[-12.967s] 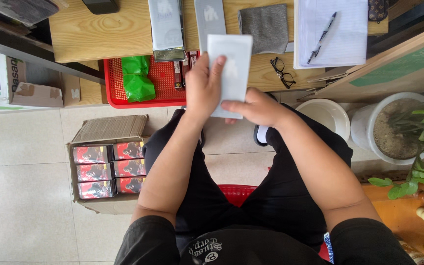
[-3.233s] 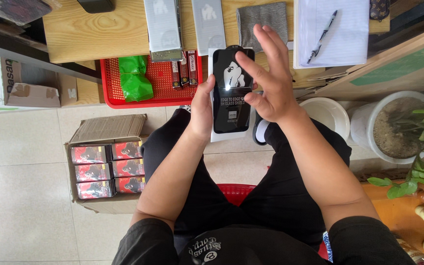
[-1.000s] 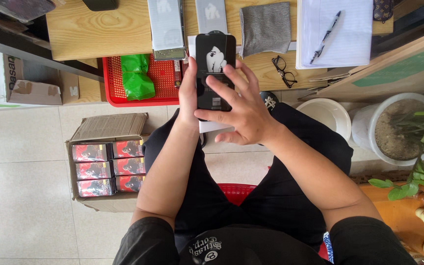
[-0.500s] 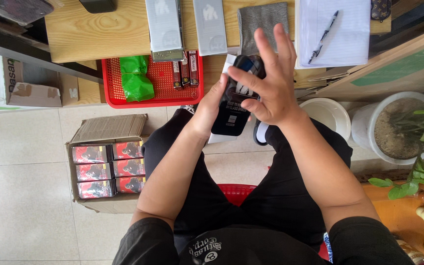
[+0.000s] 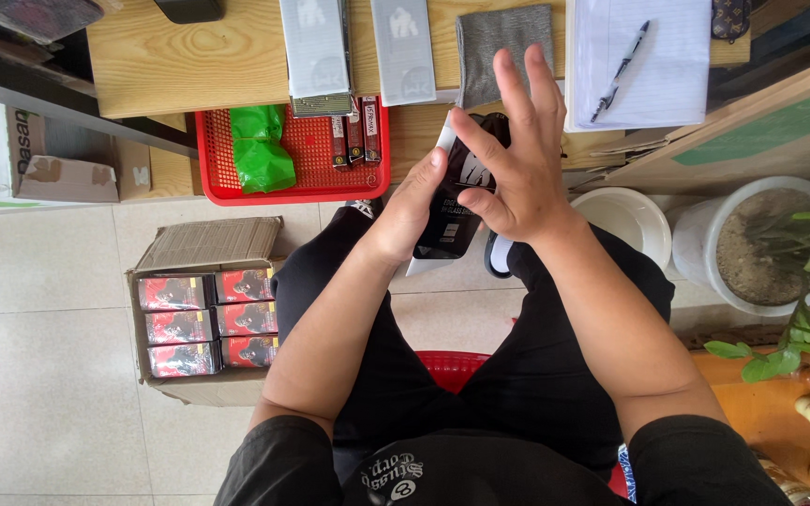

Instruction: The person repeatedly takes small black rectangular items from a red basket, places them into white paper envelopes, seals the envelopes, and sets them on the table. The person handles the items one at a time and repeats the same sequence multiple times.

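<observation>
My left hand grips a flat black printed packet together with a white flat piece behind it, held tilted above my lap. My right hand rests against the packet's upper right side with its fingers spread and pointing up. I sit on a red stool in front of a low wooden table.
A red mesh tray holds a green bag and small red packs. Two grey flat boxes, a grey cloth, a notepad with pen lie on the table. A carton of red-black boxes stands left; white pots right.
The white flat piece seen first gave way to the black packet. The packet was raised upright, then lowered and tilted; my right hand has opened its fingers over it.
</observation>
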